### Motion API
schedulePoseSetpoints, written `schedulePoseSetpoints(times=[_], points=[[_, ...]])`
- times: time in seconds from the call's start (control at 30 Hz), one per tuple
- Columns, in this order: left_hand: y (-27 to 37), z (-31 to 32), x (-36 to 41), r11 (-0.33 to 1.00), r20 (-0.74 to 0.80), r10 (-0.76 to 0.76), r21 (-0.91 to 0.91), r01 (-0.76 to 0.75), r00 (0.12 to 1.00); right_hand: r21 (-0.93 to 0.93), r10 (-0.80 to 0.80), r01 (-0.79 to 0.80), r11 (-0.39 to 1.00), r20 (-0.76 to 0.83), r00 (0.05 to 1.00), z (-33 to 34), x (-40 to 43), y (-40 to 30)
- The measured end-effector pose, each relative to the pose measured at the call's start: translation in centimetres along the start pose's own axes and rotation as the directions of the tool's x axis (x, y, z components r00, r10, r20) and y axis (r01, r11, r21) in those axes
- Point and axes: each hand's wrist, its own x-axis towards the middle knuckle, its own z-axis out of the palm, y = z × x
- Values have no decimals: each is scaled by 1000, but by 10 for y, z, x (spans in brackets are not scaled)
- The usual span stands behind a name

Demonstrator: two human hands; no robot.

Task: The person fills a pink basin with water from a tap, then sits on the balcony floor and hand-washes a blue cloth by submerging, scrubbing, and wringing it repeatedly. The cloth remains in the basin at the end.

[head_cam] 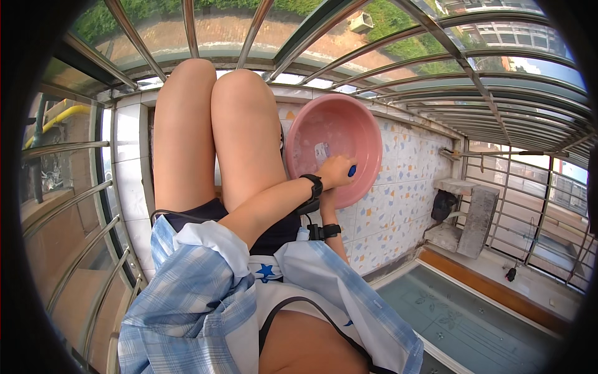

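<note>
A pink plastic basin [371, 140] stands on the tiled floor to the right of my knees. My left hand [334, 170] is over its near side, fingers curled around a small blue object [352, 171]; most of that object is hidden in the fist. Below it, my right hand [328, 196] reaches in at the basin's near rim. Its fingers are covered by my left hand, so its grip is hidden. Inside the basin, a small white piece with markings [321, 150] shows on the bottom, too small to identify.
Metal railing bars [308, 42] enclose the far side. Speckled floor tiles [397, 187] extend rightward to a stone slab [477, 222] and a dark bag-like item [444, 205]. A long-handled pole [504, 153] lies farther right. A frosted glass panel [458, 308] is at lower right.
</note>
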Motion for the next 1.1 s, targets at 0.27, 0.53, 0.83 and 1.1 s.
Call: schedulePoseSetpoints(times=[0.27,0.53,0.83,1.1], points=[[-10,4,-2,996,-52,-27,-83,22,998,209,132,-128,969,-7,991,6,-7,-11],[-10,-4,-5,984,-45,-152,-101,147,987,240,173,-169,956,4,985,10,-11,-9],[-30,1,-1,967,59,-207,-141,213,977,-266,-33,49,963,63,997,16,-13,1],[-48,7,-3,973,181,-128,-169,159,975,-392,-19,38,919,52,998,15,-20,-8]])
